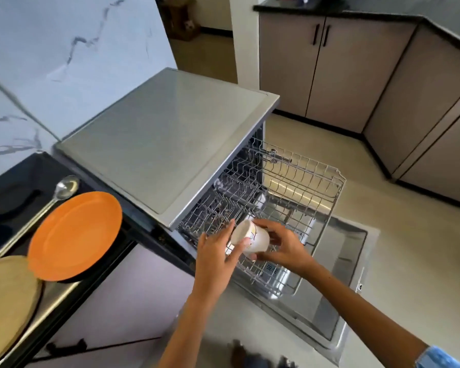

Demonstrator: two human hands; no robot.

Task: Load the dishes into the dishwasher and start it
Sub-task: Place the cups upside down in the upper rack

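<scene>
Over the pulled-out dishwasher rack (290, 187), the left hand (218, 254) and right hand (282, 244) together hold a tilted white cup (251, 239). Left of the rack, an orange plate (75, 236) rests on the surface (14, 192).

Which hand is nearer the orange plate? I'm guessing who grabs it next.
Left. The left hand holds the cup over the pulled-out rack, on the side toward the orange plate on the counter. The right hand is on the cup's far side.

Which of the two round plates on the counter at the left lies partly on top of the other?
The orange plate does. Its lower left edge overlaps the tan plate, which sits nearer the camera, and a spoon lies behind it.
</scene>
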